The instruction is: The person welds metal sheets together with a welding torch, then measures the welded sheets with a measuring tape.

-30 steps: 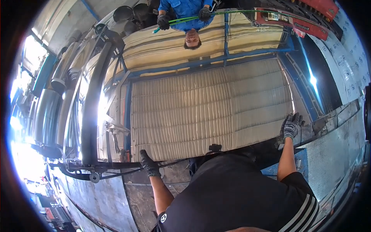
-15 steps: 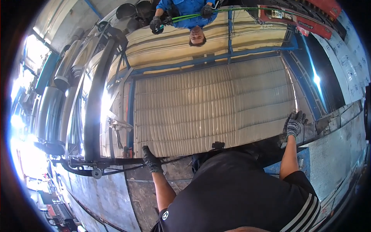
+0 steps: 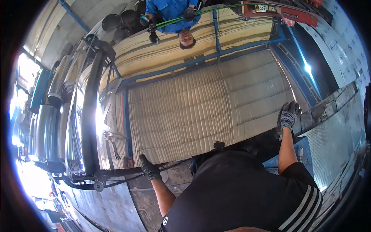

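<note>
A large ribbed sheet point(image 3: 181, 112), tan and grey like corrugated cardboard, lies in front of me. My left hand point(image 3: 150, 168), in a dark knitted glove, is at its near left corner with the visible fingers stretched out along the edge. At the near right corner, my right hand point(image 3: 290, 115) in a grey knitted glove has its fingers spread and touching the sheet's edge. Part of each palm and the underside of the sheet are hidden. A small black object point(image 3: 219, 145) sits at the near edge, between my hands.
A co-worker in a blue shirt point(image 3: 166, 9), upside down in view, holds a green strap point(image 3: 172, 21) across the far side. Blue frame bars point(image 3: 127, 127) border the sheet. Shiny metal cylinders point(image 3: 48, 129) stand at left. Red equipment point(image 3: 297, 15) is at far right.
The view has shifted and tilted, so the sheet appears further left and lower at its left end. The co-worker's hand at left has moved down. My hands stay at the sheet's corners.
</note>
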Tool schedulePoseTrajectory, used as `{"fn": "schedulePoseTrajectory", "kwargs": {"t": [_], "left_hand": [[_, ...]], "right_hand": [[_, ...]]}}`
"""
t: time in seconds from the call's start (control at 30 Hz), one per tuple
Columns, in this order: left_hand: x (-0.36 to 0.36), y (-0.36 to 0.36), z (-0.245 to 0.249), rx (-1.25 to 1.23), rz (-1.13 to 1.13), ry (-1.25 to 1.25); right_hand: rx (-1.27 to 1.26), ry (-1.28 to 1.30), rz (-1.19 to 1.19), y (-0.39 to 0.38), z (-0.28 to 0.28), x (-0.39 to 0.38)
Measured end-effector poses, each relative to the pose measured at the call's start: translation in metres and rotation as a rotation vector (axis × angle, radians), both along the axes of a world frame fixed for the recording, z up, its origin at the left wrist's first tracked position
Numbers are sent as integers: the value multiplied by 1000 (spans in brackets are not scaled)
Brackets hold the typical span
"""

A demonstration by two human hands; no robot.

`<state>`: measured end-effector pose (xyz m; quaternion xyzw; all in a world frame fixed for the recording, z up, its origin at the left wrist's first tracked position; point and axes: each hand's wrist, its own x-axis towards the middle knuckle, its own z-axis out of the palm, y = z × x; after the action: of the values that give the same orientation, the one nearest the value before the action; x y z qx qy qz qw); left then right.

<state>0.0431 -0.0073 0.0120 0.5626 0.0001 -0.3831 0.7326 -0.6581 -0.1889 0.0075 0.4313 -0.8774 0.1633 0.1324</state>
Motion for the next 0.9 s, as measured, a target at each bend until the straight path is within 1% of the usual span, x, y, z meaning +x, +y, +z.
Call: {"fn": "schedulePoseTrajectory", "kwargs": {"t": [0.03, 0.07, 0.1, 0.13, 0.17, 0.23, 0.27, 0.3, 0.33, 0.37, 0.4, 0.43, 0.47, 0.53, 0.57, 0.63, 0.67, 0.73, 0.77, 0.83, 0.87, 0.9], "left_hand": [[0, -1, 2, 55, -7, -69], [13, 6, -19, 54, -8, -72], [37, 18, -61, 199, -121, -648], [41, 22, -69, 343, -233, -1223], [46, 23, -77, 343, -231, -1225], [21, 12, -46, 204, -85, -487], [5, 6, -20, 205, -80, -490], [-12, -2, 8, 174, -66, -353], [-20, -5, 23, 142, -53, -216], [-6, -1, 3, 141, -48, -219], [18, 4, -34, 104, -36, -211], [32, 8, -54, 66, -25, -202], [26, 9, -42, 65, -22, -204], [7, 13, -17, 228, -280, -514], [2, 10, -9, 229, -279, -515], [-4, 3, 2, 147, -120, -309], [-2, 4, 0, 147, -120, -309], [5, 10, -11, 267, -236, -542], [12, 14, -20, 269, -236, -542], [18, 19, -30, 855, -480, -1416], [18, 19, -30, 858, -480, -1414], [18, 17, -31, 587, -379, -1071]], "right_hand": [[2, 9, -12, 0, 3, 3], [1, 5, -13, 0, 4, 3], [16, -4, -1, 0, 5, 4], [30, -13, 12, 1, 7, 5], [29, -16, 13, 1, 11, 6], [81, -22, 0, 2, 22, 13], [81, -25, 5, 3, 25, 15], [64, -32, -8, 4, 29, 18], [47, -39, -21, 4, 29, 20], [45, -42, -16, 3, 27, 21], [38, -24, -8, 3, 23, 17], [30, -6, 0, 2, 18, 12], [-4, 3, 13, 1, 12, 7], [15, 6, 10, 0, 6, 2], [36, 11, 4, 0, 8, 3], [28, 19, 18, -1, -2, -3], [19, 29, 32, -2, -6, -7], [26, 38, 24, -3, -11, -10], [34, 47, 17, -3, -10, -8], [57, 26, 18, -1, 2, -1], [80, 6, 20, 0, 7, 2], [83, 6, 22, 0, 7, 1]]}}
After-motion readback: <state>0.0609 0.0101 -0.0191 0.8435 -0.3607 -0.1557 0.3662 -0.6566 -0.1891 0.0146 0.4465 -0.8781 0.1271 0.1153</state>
